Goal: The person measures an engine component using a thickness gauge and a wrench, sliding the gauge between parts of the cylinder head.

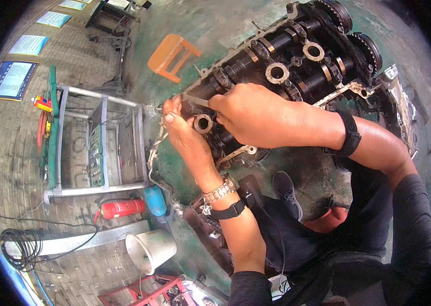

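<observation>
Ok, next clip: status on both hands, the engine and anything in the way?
Right hand gripping flat metal tool; left hand by its far end, grip unclear. Engine assembly beneath, partly hidden by hands and right forearm. No obstruction visible at tool.

On the green floor (205,20) — an orange stool (163,55).

- Dark, oil-slicked metal engine head (296,61) gleams wetly, its pale, round metal tube collars (277,81) looking rough and matt.
- Slim, flat grey metal tool (198,100) shows a smooth, dull sheen.
- Silver link watch bracelet (219,192) shines, polished; black wrist strap (350,135) appears matt cloth.
- Red, cylindrical fire extinguisher (123,208) wears glossy painted metal.
- White, round bucket (164,250) looks smooth plastic.
</observation>
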The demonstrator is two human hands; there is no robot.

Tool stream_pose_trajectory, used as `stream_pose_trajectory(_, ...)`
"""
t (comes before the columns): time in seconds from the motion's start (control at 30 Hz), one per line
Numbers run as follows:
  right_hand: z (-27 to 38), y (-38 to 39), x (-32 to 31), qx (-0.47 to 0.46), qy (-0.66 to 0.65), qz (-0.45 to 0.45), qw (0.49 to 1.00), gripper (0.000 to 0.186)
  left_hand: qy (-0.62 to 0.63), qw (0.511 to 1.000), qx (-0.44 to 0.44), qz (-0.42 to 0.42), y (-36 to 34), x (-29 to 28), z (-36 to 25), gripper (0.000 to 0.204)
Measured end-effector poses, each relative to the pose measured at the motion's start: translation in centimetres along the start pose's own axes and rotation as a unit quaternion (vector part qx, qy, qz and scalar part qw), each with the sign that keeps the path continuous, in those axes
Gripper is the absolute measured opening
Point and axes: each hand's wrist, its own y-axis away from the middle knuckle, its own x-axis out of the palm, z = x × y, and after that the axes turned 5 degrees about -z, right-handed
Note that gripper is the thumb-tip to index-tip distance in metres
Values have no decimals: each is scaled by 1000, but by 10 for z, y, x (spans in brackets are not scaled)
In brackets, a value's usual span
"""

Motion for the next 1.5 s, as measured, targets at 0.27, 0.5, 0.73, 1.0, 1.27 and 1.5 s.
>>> stream_pose_trajectory(0.27, 4, 3, 4, -48, 52, -16, 997, 19, -68, 996, 65, 0, -1, -1, 5, 90)
stream_pose_trajectory(0.5, 18, 11, 13, -89, 92, -16, 992, 34, -46, 998, 39, 5, -2, 0, -1, 87)
stream_pose_trajectory(0.73, 28, 12, 37, -142, 92, -52, 984, 35, 41, 999, -9, -10, 5, 4, -19, 89)
stream_pose_trajectory(1.0, 26, 9, 36, -113, 25, -22, 993, 27, 81, 996, -24, -2, 5, 0, -9, 93)
stream_pose_trajectory(1.27, 11, -6, 6, -59, -110, -155, 980, 14, -66, 998, 22, 3, -1, -2, -6, 92)
stream_pose_trajectory(1.5, -20, -21, -24, 118, -243, -176, 947, 26, 26, 1000, 6, -5, 7, 0, -11, 91)
